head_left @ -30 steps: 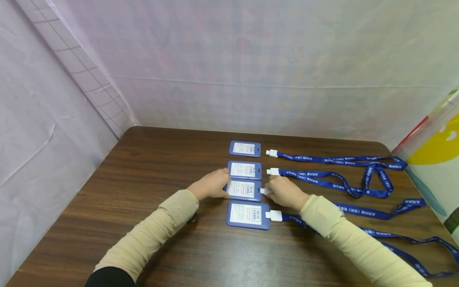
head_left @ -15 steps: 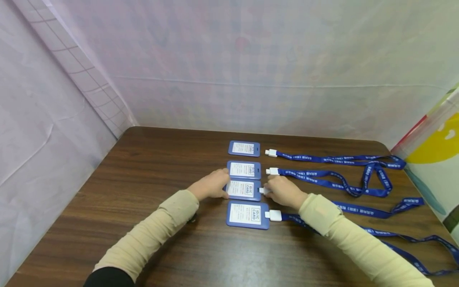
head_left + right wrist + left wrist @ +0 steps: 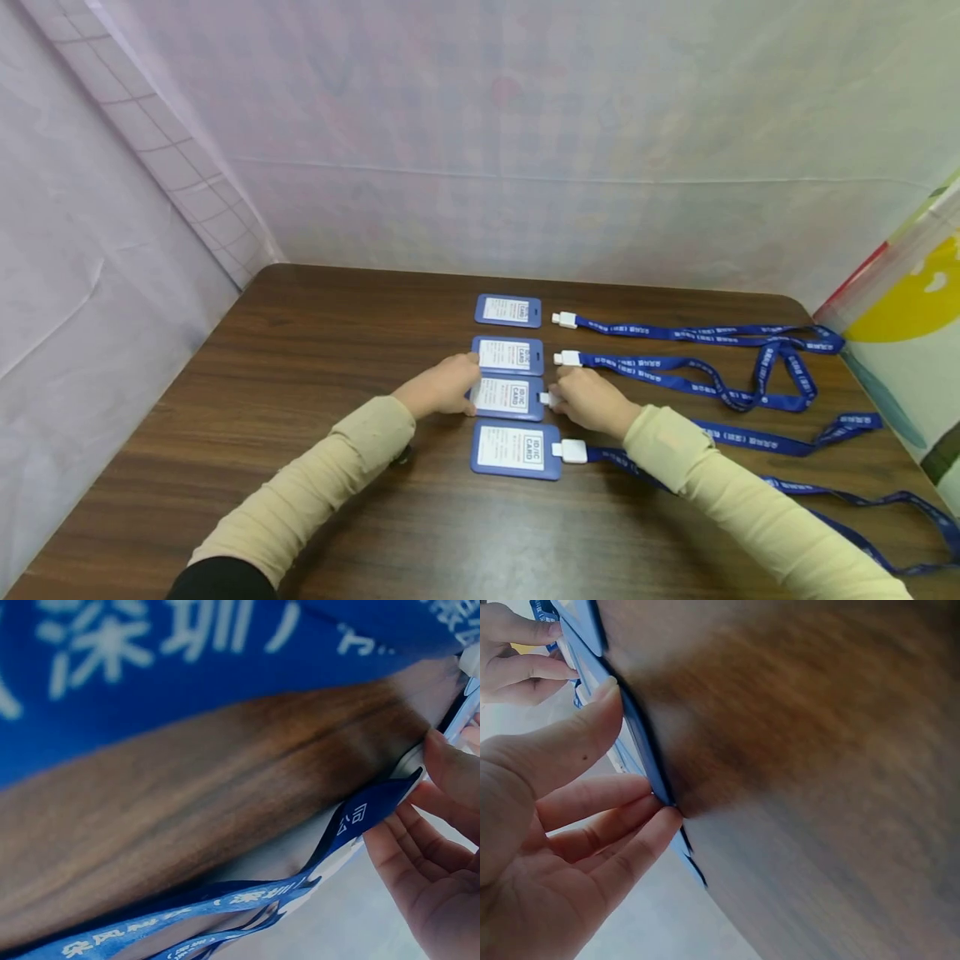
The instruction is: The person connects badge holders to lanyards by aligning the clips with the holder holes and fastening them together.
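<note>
My left hand (image 3: 444, 386) holds a blue ID badge holder (image 3: 510, 396) by its left end, flat on the table. In the left wrist view the thumb (image 3: 600, 712) is at one edge and the fingertips at another. My right hand (image 3: 594, 400) pinches the white clip (image 3: 548, 399) of a blue lanyard (image 3: 757, 437). The clip's tip is at the slot end of that holder; the fingers hide most of the clip. In the right wrist view the strap (image 3: 360, 817) trails from the hand.
Nearer me lies another badge holder (image 3: 516, 450), its slot end meeting a white lanyard clip (image 3: 573, 451). Two farther holders (image 3: 508, 355) lie apart from their lanyard clips (image 3: 567, 358). Lanyard straps stretch right across the brown table (image 3: 360, 308). White curtains stand behind.
</note>
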`<action>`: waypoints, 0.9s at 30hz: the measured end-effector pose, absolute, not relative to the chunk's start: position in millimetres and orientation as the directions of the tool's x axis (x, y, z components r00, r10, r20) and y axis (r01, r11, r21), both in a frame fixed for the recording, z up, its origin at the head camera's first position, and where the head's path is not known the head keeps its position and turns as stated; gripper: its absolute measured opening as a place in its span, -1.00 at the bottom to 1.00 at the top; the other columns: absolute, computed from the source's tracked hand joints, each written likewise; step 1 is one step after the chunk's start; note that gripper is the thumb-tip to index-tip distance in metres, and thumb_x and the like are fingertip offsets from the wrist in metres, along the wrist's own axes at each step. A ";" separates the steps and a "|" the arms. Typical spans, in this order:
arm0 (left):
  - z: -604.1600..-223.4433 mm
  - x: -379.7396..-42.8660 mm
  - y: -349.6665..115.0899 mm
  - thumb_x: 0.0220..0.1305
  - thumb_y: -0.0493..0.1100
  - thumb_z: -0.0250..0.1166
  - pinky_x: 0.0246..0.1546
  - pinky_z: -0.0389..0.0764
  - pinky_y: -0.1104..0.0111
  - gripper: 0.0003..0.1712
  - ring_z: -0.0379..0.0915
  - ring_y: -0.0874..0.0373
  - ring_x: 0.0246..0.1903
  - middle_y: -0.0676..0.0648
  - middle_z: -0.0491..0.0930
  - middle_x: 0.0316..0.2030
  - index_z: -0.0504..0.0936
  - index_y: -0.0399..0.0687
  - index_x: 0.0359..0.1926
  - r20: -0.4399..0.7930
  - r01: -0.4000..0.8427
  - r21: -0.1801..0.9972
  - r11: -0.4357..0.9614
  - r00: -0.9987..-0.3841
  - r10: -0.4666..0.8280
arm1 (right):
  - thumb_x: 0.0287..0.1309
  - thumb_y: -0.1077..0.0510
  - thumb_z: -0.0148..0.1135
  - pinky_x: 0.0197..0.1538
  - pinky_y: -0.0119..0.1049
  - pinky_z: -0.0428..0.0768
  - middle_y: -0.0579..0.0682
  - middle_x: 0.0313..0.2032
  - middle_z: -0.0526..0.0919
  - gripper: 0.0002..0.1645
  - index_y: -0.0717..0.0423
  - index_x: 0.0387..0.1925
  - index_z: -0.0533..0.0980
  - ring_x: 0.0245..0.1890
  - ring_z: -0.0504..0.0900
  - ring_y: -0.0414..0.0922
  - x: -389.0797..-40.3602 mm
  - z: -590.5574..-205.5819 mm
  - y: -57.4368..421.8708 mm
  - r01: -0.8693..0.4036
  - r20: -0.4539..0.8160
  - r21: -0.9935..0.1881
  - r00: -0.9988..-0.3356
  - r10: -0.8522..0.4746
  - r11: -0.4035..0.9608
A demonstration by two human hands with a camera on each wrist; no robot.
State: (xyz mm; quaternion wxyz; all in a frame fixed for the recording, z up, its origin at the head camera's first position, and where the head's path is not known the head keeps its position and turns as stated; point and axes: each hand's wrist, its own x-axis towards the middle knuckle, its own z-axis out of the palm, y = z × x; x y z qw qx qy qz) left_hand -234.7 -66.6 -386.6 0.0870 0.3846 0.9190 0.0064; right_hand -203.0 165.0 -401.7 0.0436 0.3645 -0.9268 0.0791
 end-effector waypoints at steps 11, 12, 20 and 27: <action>-386.7 -235.3 -67.8 -0.12 -0.10 0.47 -0.26 0.47 0.31 -0.66 0.36 0.13 -0.39 -0.10 0.44 -0.37 0.60 -0.27 -0.42 -0.155 0.709 0.103 0.698 -0.682 0.715 | -0.17 0.35 0.32 -0.58 -0.39 0.40 -0.06 -0.62 0.36 -0.81 0.12 -0.69 0.49 -0.65 0.38 -0.17 -206.8 -406.0 166.2 -0.716 0.178 -0.130 -0.697 -0.694 0.686; -386.9 -235.4 -67.6 -0.12 -0.10 0.47 -0.27 0.47 0.31 -0.66 0.35 0.13 -0.39 -0.09 0.44 -0.37 0.60 -0.27 -0.42 -0.157 0.707 0.105 0.700 -0.683 0.713 | -0.18 0.35 0.32 -0.58 -0.39 0.40 -0.06 -0.62 0.36 -0.81 0.12 -0.69 0.49 -0.65 0.37 -0.17 -207.2 -406.6 166.3 -0.717 0.178 -0.129 -0.696 -0.696 0.685; -387.3 -235.2 -66.3 -0.13 -0.09 0.47 -0.26 0.48 0.29 -0.67 0.37 0.11 -0.39 -0.09 0.43 -0.39 0.59 -0.26 -0.44 -0.143 0.718 0.086 0.690 -0.677 0.722 | -0.19 0.36 0.31 -0.54 -0.38 0.41 -0.07 -0.61 0.37 -0.81 0.11 -0.70 0.48 -0.62 0.37 -0.17 -210.0 -406.2 164.0 -0.734 0.174 -0.125 -0.679 -0.713 0.668; -387.0 -233.7 -66.9 -0.13 -0.09 0.48 -0.27 0.48 0.29 -0.67 0.36 0.11 -0.41 -0.09 0.41 -0.41 0.59 -0.25 -0.48 -0.143 0.718 0.070 0.692 -0.679 0.720 | -0.15 0.34 0.31 -0.53 -0.39 0.43 -0.07 -0.60 0.39 -0.86 0.14 -0.66 0.52 -0.62 0.38 -0.18 -210.0 -405.7 162.7 -0.727 0.140 -0.131 -0.686 -0.714 0.674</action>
